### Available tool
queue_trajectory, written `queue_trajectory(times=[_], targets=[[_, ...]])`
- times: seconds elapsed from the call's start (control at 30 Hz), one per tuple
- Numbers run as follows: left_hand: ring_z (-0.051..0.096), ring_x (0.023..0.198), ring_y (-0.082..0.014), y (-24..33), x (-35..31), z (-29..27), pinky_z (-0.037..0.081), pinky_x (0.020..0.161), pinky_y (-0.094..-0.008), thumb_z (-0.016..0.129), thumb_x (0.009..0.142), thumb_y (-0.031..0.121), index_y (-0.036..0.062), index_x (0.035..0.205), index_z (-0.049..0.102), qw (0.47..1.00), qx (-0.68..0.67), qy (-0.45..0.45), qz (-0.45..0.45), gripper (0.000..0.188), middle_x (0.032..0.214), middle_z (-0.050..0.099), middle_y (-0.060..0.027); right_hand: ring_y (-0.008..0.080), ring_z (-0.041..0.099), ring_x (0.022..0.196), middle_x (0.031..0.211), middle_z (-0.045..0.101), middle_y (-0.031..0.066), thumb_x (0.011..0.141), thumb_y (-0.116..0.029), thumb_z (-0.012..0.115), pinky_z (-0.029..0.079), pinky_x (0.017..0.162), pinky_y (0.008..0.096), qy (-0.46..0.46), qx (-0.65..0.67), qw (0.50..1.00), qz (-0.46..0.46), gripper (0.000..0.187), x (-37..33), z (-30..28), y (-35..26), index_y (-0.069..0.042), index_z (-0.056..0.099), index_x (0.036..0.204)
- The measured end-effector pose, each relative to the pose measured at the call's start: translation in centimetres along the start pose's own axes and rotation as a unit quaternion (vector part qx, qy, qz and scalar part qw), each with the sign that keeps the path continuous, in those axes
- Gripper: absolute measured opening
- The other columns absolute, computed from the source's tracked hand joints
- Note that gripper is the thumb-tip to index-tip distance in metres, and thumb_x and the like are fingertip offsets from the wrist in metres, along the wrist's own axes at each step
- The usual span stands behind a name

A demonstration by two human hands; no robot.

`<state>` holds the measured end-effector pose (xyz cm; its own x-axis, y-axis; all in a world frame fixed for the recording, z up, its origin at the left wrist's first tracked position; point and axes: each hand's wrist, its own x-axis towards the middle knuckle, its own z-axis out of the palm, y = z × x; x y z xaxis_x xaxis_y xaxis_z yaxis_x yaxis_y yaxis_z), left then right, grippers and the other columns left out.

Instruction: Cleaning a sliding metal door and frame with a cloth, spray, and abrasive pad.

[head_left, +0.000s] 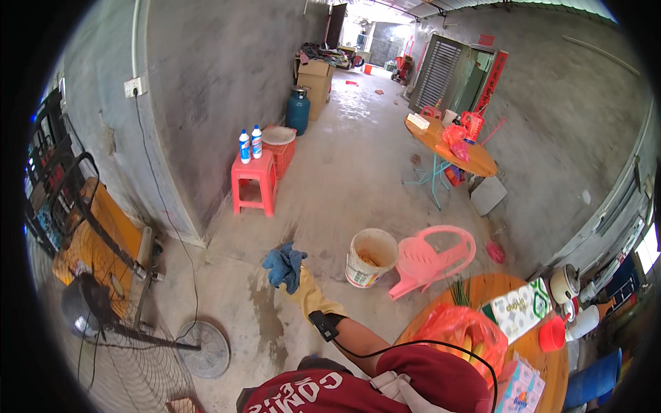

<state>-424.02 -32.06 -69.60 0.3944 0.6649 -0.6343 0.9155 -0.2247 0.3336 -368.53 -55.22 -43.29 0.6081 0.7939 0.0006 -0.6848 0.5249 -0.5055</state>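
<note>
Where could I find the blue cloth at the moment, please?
In the head view, the blue cloth is left of and below centre, held in the gloved right hand, to the left of the white bucket.

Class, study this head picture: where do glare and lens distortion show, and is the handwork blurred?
Head view: far opening washed out; glare on the far floor; black corners, with edges along the right wall bowing; blue cloth and gloved right hand show no obvious blur.
</note>
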Motion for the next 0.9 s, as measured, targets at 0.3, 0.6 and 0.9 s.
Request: queue_trajectory(times=[0.3,0.6,0.9], targets=[[0.07,0.09,-0.0413,19.5,12.5,-4.5,0.056,0.08,-0.0485,0.07,0.081,0.036,0.0057,0.098,0.074,0.998,-0.065,0.0,0.017,0.035,0.099,0.072,-0.0243,0.0158,0.049,0.071,0.079,0.053,0.0034,0.105,-0.04,0.052,0.039,0.064,0.0276,0.037,-0.002,0.998,-0.041,0.035,13.2,-7.2,-12.2,-0.007,0.06,0.096],[0.071,0.084,-0.0407,25.5,32.9,-5.5,0.056,0.077,-0.0483,0.07,0.08,0.034,0.0072,0.097,0.075,0.993,0.081,-0.083,-0.014,0.031,0.095,0.072,-0.0235,0.0157,0.05,0.071,0.078,0.053,0.0035,0.105,-0.042,0.051,0.039,0.063,0.0276,0.058,-0.03,0.991,-0.119,0.038,30.8,-15.3,-22.8,-0.007,0.06,0.096],[0.067,0.077,-0.0349,68.9,65.8,-20.3,0.052,0.073,-0.0458,0.059,0.088,0.023,-0.0001,0.089,0.069,0.978,-0.124,-0.022,0.169,0.025,0.084,0.068,-0.0245,0.0189,0.053,0.076,0.081,0.056,0.0058,0.106,-0.049,0.047,0.041,0.064,0.0285,0.186,-0.24,0.897,-0.322,0.047,43.2,-21.5,-41.0,-0.005,0.059,0.092]])
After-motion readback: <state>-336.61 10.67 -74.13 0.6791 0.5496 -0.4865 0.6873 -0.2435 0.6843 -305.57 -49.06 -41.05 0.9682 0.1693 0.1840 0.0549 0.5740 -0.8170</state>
